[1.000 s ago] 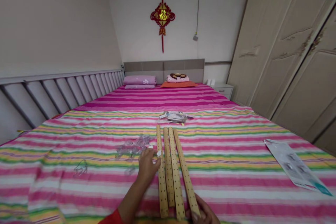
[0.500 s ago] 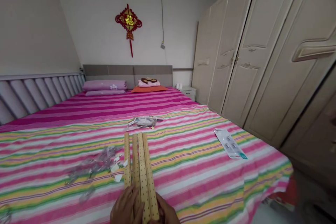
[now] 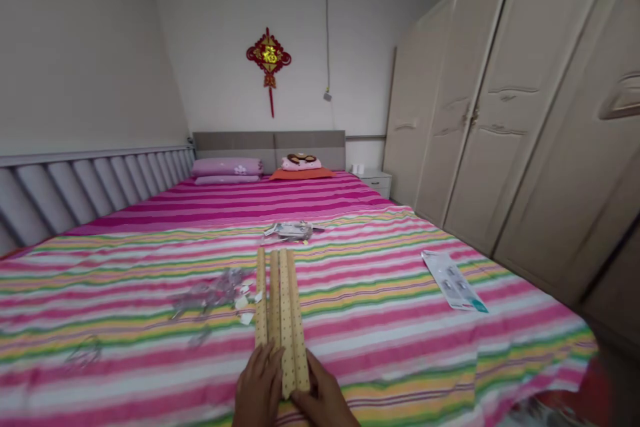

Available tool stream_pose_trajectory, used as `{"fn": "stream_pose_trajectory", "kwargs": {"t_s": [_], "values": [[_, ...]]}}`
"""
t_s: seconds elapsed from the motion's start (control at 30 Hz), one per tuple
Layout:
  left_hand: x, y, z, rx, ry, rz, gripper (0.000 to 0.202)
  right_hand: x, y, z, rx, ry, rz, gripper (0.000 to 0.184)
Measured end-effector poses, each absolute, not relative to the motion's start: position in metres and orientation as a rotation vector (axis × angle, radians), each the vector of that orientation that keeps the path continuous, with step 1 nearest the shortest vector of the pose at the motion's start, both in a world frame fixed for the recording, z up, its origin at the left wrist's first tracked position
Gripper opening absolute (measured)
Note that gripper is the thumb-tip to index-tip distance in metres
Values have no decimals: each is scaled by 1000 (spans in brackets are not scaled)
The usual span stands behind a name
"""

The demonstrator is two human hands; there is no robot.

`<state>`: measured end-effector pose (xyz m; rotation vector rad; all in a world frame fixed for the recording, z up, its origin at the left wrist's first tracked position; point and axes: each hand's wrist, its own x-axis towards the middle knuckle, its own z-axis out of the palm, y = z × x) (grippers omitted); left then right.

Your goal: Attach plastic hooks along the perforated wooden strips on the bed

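Several long, pale yellow strips dotted with rows of small holes (image 3: 289, 320) lie side by side on the striped bedspread, pointing away from me. They look like wood. My left hand (image 3: 260, 380) is over the near end of the left-hand strips, its fingers curled onto them. At the right near corner, my right hand (image 3: 323, 392) grips the strips, thumb on top and fingers along the right side. A narrow gap runs between the leftmost strip and the others. Left of the strips are small white paper pieces (image 3: 244, 303) and crumpled clear plastic wrappers (image 3: 215, 293).
Beyond the strips lies a clear plastic packet of small parts (image 3: 293, 231). A blister card (image 3: 454, 283) with small metal pieces is at the right. Pillows (image 3: 227, 168) sit at the headboard (image 3: 235, 145). A wardrobe (image 3: 450, 113) stands along the right side.
My view has swung left and tilted up, so everything sits further right. My right hand now shows its thumb over the strips' near end, and that end is more visible.
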<state>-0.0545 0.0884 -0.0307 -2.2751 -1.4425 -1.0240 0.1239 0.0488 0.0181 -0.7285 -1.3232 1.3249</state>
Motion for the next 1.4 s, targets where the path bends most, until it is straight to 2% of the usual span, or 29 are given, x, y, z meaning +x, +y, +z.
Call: {"fn": "stream_pose_trajectory", "kwargs": {"t_s": [0.1, 0.23, 0.33, 0.63, 0.9, 1.17, 1.33, 1.4], "values": [[-49, 79, -24, -2298, -1517, -1053, 36, 123, 46, 8, -686, -1229, 1390, 70], [-47, 71, -17, -2336, -1598, -1088, 39, 121, 45, -9, -843, -1152, 1370, 88], [-45, 68, -10, -2369, -1645, -1106, 39, 120, 45, -12, -928, -1170, 1297, 93], [-43, 63, 7, -2377, -1761, -1225, 33, 123, 48, -7, -994, -1320, 1152, 77], [-58, 70, -3, -2319, -1679, -1282, 31, 121, 50, -8, -1007, -1344, 1141, 79], [-59, 66, -5, -2412, -1746, -1082, 43, 120, 44, 5, -953, -1324, 1240, 82], [-65, 47, -7, -2332, -1592, -950, 50, 136, 20, -29, -1215, -1285, 1052, 75], [-70, 40, -9, -2305, -1503, -892, 59, 149, 7, -40, -1264, -1254, 1042, 66]]}}
